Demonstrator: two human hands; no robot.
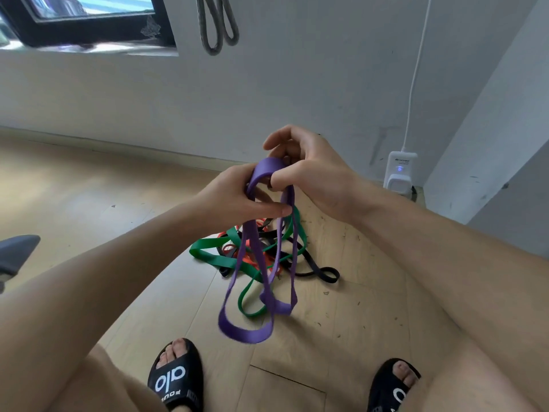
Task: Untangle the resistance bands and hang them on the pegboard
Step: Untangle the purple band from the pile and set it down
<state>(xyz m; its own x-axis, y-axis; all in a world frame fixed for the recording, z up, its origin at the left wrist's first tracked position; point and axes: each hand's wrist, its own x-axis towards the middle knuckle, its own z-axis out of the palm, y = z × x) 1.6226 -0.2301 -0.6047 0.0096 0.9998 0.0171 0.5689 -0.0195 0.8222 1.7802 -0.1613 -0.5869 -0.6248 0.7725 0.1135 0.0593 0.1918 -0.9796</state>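
Held the purple band (258,264) up over the wood floor (89,203) with 2 hands. Pinched its top loop in the left hand (237,197), thumb pressed flat along the strap. Curled the right hand (309,176) fingers around the same loop from the other side. Hung down in long twisted loops, above a pile of green band (208,257), orange band (251,257) and black band (320,272) on the floor. Hung 1 grey band (218,25) high on the wall. Stood in black slippers (175,376).

Soft daylight from window (89,13) top-left; wide-angle bend at edges; purple band (255,263) motion-blurred low down.
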